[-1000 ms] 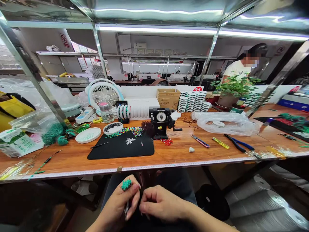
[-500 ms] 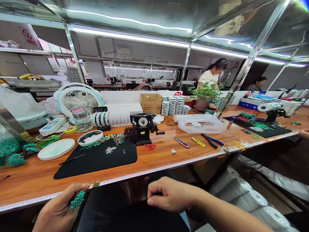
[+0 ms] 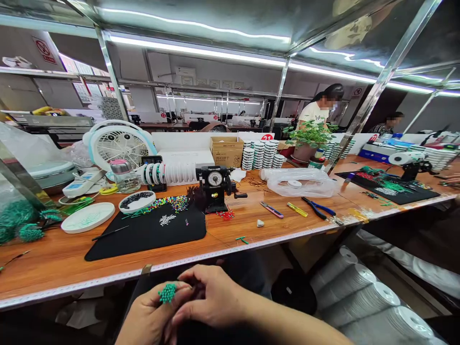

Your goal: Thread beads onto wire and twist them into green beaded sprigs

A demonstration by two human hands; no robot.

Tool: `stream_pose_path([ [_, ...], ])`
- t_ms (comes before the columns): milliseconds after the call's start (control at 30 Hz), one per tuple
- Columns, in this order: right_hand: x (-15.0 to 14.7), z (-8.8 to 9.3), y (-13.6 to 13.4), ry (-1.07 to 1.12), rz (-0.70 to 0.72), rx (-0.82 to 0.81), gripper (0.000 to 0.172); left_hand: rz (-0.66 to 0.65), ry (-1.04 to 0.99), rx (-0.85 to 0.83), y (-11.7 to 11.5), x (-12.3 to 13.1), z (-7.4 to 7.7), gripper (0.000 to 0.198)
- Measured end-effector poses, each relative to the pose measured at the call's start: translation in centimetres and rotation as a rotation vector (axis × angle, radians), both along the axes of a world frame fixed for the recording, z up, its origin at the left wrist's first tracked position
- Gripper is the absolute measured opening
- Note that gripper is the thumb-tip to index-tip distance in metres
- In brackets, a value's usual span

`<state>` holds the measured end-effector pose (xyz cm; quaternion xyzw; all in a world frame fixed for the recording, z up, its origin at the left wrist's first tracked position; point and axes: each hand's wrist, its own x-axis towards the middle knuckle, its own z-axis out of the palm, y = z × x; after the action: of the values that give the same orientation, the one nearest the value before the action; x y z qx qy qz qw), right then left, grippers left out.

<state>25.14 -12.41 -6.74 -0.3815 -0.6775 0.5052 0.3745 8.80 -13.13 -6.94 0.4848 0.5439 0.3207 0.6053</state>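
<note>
The left hand's fingers [image 3: 176,289] were pinched on a cluster of green beads [image 3: 167,293], with the right hand's fingers [image 3: 203,282] curled just beside them, in front of the black mat [image 3: 143,244]. The cluster looked light and slippery, probably best held at its base. A dial-faced coil winder [image 3: 215,189] stood behind the mat.

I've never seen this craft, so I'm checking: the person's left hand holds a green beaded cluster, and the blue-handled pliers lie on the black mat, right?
Not quite: the head view shows the blue-handled pliers on the wooden bench top, to the right of the black mat, not on it. The left hand does hold the green beaded cluster.
</note>
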Motion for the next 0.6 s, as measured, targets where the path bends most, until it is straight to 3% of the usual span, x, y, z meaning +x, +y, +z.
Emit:
stream_pose_path([
  [67,-1.1,-1.1,0.1,0.129,-0.022,-0.224,0.028,0.061,-0.052,0.006,0.1,0.2,0.0,0.042],
  [133,-1.1,-1.7,0.3,0.151,-0.064,-0.283,0.024,0.084,-0.124,-0.008,0.3,0.1,-0.3,0.038],
  [267,-0.1,-1.4,0.5,0.116,-0.125,-0.16,0.019,0.074,-0.333,-0.112,0.1,-0.3,-1.0,0.033],
  [367,0.1,-0.8,0.4,0.145,-0.122,-0.174,0.018,0.053,-0.444,-0.137,-0.1,-0.4,-1.1,0.031],
  [600,-0.1,-0.3,0.5,-0.023,-0.119,-0.11,0.017,0.1,-0.416,-0.081,-0.1,-0.3,-0.4,0.024],
])
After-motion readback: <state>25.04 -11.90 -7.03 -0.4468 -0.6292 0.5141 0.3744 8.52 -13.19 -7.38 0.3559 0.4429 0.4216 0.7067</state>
